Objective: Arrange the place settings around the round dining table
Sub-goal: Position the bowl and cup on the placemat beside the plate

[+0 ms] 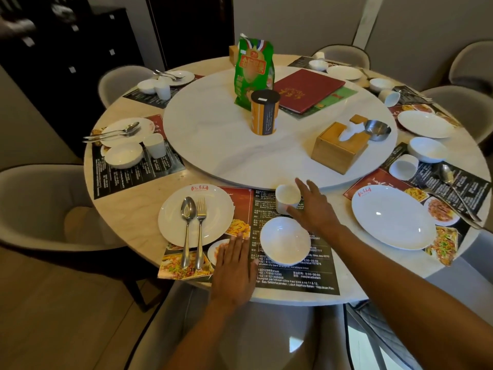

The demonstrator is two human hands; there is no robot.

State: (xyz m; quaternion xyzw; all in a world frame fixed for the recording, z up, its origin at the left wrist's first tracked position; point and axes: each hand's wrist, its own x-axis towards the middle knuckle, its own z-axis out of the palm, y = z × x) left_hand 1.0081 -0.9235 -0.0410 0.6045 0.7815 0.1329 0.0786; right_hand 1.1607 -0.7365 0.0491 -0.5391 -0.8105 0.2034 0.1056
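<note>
The place setting nearest me lies on a printed paper placemat [290,276]. A white plate [213,209] on its left carries a spoon [187,225] and a fork [200,231]. A white bowl [285,241] sits in the mat's middle, and a small white cup [285,200] stands just beyond it. My left hand [234,271] lies flat on the mat between plate and bowl, fingers straight. My right hand [312,206] is spread beside the cup on its right, thumb against the cup's base, fingers extended.
A marble lazy Susan [213,134] in the table's middle holds a green bag [253,70], an orange canister [264,112], a red menu [309,89], a wooden tissue box [338,148] and a metal ashtray [376,129]. Other settings ring the table; grey chairs [40,206] surround it.
</note>
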